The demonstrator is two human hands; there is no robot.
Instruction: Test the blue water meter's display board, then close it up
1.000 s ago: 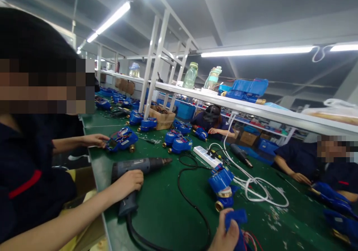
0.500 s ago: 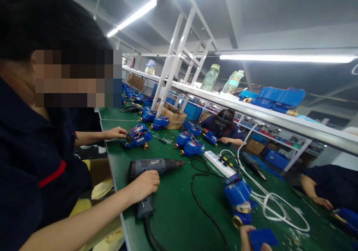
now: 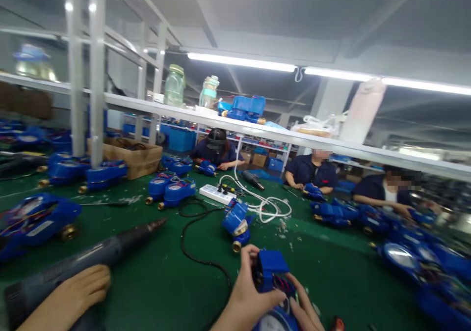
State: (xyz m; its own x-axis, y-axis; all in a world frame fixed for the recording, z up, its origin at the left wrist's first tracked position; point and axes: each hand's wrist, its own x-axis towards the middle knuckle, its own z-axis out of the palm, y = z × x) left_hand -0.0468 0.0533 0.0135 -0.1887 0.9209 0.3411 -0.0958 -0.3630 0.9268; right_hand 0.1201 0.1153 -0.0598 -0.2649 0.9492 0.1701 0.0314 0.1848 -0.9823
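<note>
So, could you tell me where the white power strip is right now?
The white power strip lies mid-table on the green mat, between the two blue meters to its left and the coiled white cable to its right.

Factory assembly line: long green workbench (image 3: 176, 282), rows of blue meters (image 3: 171, 188), seated uniformed workers (image 3: 312, 171), overhead shelf (image 3: 257, 127), strip lights (image 3: 241, 62).

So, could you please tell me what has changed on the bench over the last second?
The camera swung right, so the co-worker's face left view. The left hand and right hand have come up together onto the blue meter, where before only one hand showed holding a blue cover. The co-worker's hand keeps gripping the heat gun; the power strip stays put.
</note>
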